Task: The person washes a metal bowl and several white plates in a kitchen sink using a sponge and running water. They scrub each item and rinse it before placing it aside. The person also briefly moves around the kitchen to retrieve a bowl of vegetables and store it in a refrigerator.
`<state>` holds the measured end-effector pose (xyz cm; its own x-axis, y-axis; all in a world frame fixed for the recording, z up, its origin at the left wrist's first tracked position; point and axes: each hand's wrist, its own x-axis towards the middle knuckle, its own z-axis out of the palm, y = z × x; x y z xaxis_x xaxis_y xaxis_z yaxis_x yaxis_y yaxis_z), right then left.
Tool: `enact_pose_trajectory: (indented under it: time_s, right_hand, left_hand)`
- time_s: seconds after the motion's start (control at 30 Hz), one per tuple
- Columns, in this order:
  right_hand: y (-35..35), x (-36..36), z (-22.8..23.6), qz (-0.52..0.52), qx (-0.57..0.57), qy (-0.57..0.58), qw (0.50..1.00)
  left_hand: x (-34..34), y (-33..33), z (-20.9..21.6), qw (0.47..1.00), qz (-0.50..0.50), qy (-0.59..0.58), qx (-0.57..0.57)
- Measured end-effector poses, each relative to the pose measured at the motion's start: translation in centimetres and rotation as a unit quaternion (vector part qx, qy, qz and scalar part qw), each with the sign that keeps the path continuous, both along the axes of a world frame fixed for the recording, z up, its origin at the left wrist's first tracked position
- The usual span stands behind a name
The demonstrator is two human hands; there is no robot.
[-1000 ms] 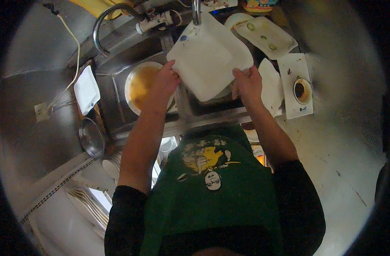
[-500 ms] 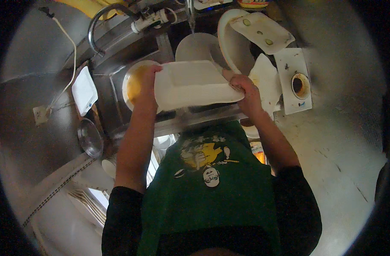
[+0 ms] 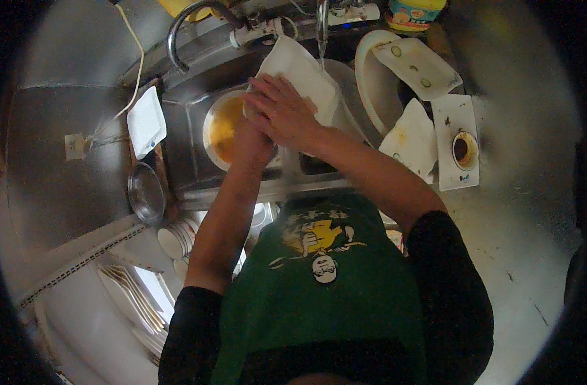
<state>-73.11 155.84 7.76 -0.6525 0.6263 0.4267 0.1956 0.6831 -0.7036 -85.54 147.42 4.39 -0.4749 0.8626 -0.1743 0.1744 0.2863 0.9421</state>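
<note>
— What is in the hands?

— A white square plate, tilted over the steel sink, its upper corner close to the thin stream running from the tap. It looks plain and white on the side that shows. The right hand lies flat on top of it with fingers spread, pressing rather than clenching. The left hand sits under the right one, at the plate's lower edge; I cannot tell how its fingers hold it, since the right hand covers them.

— What else is in the sink?

— A round bowl just left of the hands, filled with yellowish-orange liquid. Right of the plate, other white dishes are stacked in the basin.

— And on the counter to the right?

— A rectangular white dish with a few green slices on it rests on a large oval white plate. Below that lie a stained white plate and a long white tray bearing a small cup with dark dregs.

— Any packages?

— A yellow tub with a coloured label stands at the back, right of the tap. On the left, a small white rectangular dish sits above a round metal bowl, with stacked white cups lower down.
</note>
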Motion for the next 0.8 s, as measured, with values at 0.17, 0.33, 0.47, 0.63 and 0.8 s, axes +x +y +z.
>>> enact_pose_trajectory:
  time_s: [0.17, 0.33, 0.47, 0.63, 0.8]
  right_hand:
    - [8.7, -1.6, -1.8, -0.135, 0.037, -0.054, 0.989]
    - [13.1, -2.4, -4.1, -0.119, -0.158, -0.138, 0.97]
    - [2.9, -4.6, -3.0, -0.108, -0.061, 0.11, 0.986]
    - [-0.7, 0.4, -3.4, -0.053, 0.125, 0.047, 0.99]
    - [6.0, 4.2, -9.5, -0.194, -0.224, 0.175, 0.939]
  left_hand:
    - [-1.0, -1.9, 0.3, 0.999, 0.003, 0.037, -0.025]
    - [-1.6, -2.3, -1.6, 0.998, 0.003, 0.058, 0.005]
    - [1.8, 1.7, 2.9, 0.967, 0.141, -0.212, -0.013]
    - [-6.0, -0.5, -4.7, 0.976, 0.069, -0.208, 0.002]
    - [-0.2, -0.4, 4.0, 0.862, 0.215, -0.453, 0.078]
